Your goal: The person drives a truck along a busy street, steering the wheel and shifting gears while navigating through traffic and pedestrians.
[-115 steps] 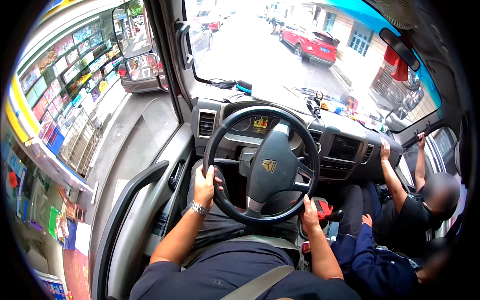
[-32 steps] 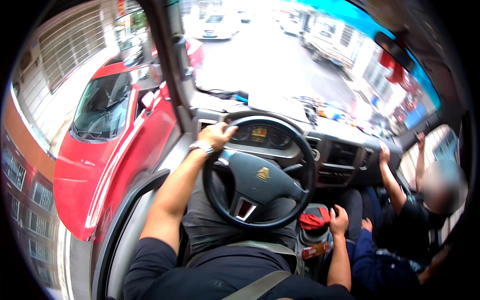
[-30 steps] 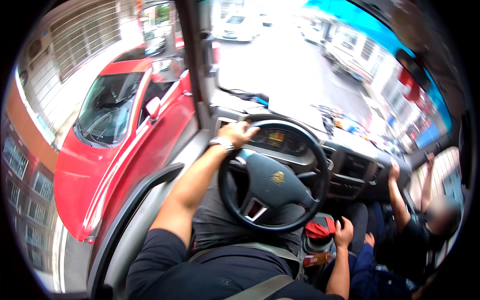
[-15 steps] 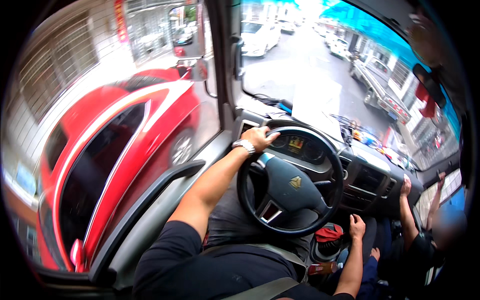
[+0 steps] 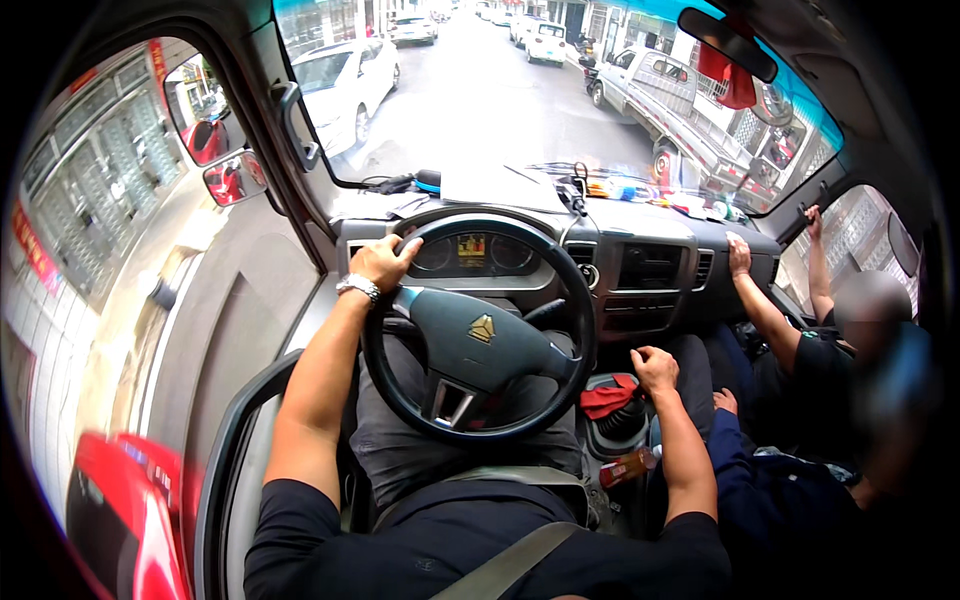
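Observation:
My left hand [image 5: 380, 262] is closed round the upper left of the black steering wheel [image 5: 588, 335], its thumb along the rim. A metal watch [image 5: 359, 288] sits on that wrist. My right hand [image 5: 655, 370] is curled, fingers bent, beside the gear lever's black boot [image 5: 624, 421] and the red cloth [image 5: 608, 397] draped there. What lies under its fingers is hidden. A bottle with reddish-brown contents [image 5: 628, 467] lies below the boot. Behind the wheel the lit instrument cluster [image 5: 472, 252] shows.
Papers [image 5: 495, 188] and small items cover the dashboard. At right sit passengers, one with a hand [image 5: 738, 254] on the dashboard. Outside, a white car [image 5: 345, 85] stands ahead left and a flatbed truck [image 5: 665, 105] ahead right. A red car [image 5: 125, 510] is beside my door.
The view has turned right and levelled. The red car has slid back along my side, and the street ahead shows more fully. My left hand keeps its place on the wheel.

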A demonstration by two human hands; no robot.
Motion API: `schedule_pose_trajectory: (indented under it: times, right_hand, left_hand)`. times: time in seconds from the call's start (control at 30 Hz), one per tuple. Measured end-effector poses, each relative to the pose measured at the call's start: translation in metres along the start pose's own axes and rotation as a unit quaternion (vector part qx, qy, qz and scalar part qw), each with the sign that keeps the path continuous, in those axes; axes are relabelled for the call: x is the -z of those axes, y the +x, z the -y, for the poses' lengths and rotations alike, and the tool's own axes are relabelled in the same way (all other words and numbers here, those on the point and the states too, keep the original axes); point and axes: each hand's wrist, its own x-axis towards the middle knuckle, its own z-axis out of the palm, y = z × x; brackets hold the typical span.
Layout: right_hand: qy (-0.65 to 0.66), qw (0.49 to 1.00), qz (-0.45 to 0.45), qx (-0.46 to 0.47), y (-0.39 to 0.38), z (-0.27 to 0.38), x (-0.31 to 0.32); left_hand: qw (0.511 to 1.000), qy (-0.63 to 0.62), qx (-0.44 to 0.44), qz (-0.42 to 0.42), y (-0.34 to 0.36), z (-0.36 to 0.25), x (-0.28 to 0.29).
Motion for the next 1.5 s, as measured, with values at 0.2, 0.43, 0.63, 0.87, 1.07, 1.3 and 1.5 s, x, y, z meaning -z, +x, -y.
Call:
schedule_pose_trajectory:
  times: [0.2,0.43,0.63,0.87,1.07,1.3,1.5]
  right_hand:
    - [-0.013,1.000,0.011,0.008,0.027,0.004,-0.014]
    - [-0.081,0.974,-0.100,0.186,0.020,0.000,-0.005]
    - [0.542,0.836,0.076,0.032,0.001,0.110,-0.004]
    - [0.496,0.868,0.022,0.013,0.008,0.175,-0.008]
    - [0.462,0.886,0.030,0.023,0.018,0.182,-0.001]
    - [0.430,0.901,0.011,0.053,0.024,0.180,-0.002]
    - [0.378,0.924,0.012,0.064,0.032,0.188,0.007]
  left_hand:
    - [1.000,0.013,0.006,0.011,0.009,-0.019,0.005]
    - [0.999,-0.035,-0.020,0.005,0.020,-0.006,-0.006]
    - [0.990,-0.119,0.034,0.064,0.009,-0.008,0.001]
    - [0.979,-0.193,0.049,0.052,0.002,0.019,-0.011]
    - [0.974,-0.216,0.060,0.037,-0.006,0.021,-0.011]
    - [0.959,-0.276,0.049,0.036,-0.011,0.036,-0.022]
    - [0.943,-0.327,0.056,0.030,-0.032,0.037,-0.021]
